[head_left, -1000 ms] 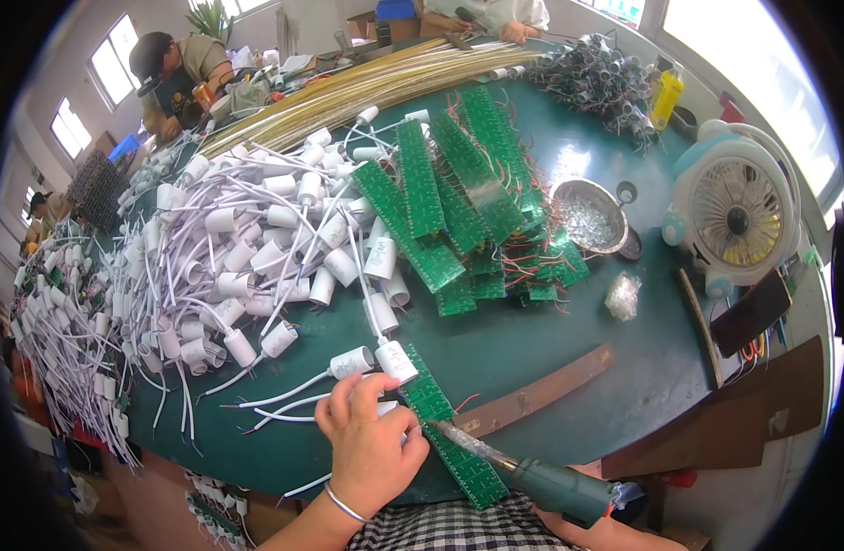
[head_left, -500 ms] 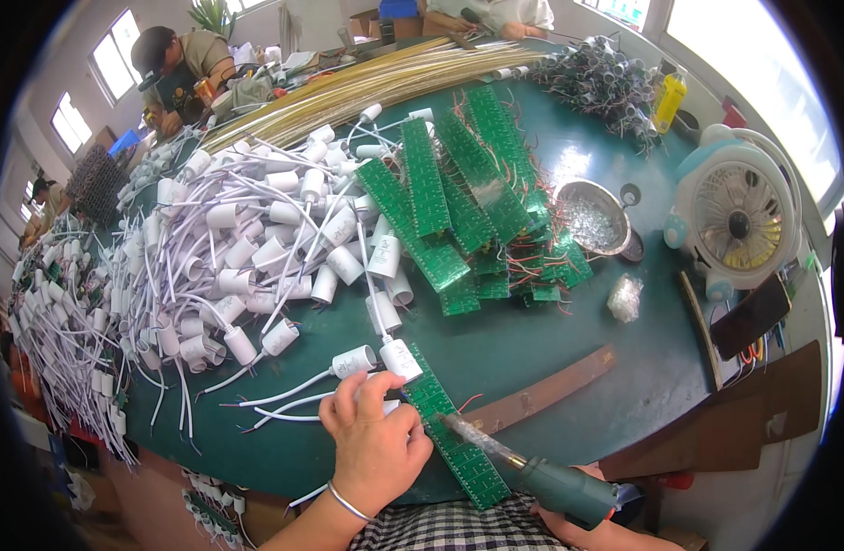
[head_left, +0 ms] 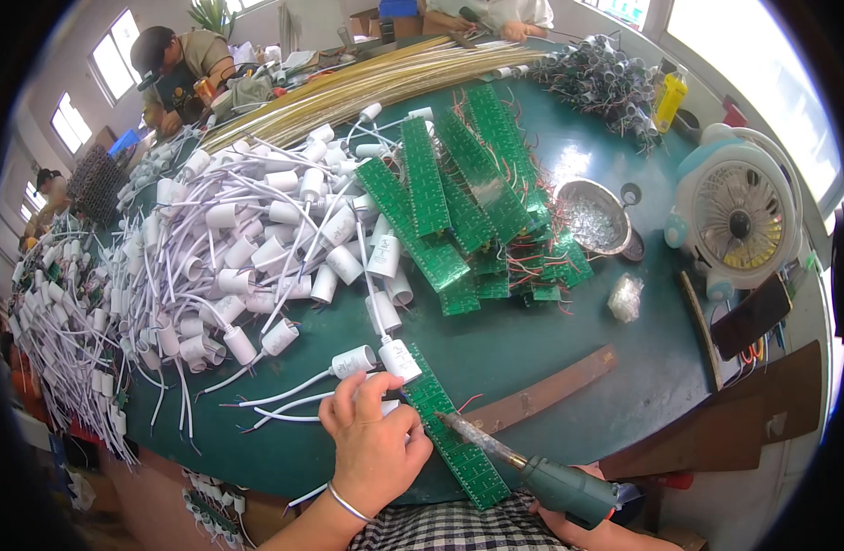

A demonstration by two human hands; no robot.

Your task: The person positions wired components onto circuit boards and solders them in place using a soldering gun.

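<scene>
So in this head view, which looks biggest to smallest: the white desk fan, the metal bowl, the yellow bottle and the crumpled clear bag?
1. White desk fan, clearly largest.
2. Metal bowl.
3. Yellow bottle and crumpled clear bag: these look alike in size. The bottle stands farther from the camera, near the rim where the picture bends, so I would not rank them.

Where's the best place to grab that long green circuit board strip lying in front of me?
Probably by the long edges of the green circuit board strip near its lower end, from the right. It lies flat and narrow; the left hand and white capacitor crowd the upper end, and the soldering iron tip sits mid-strip.
</scene>
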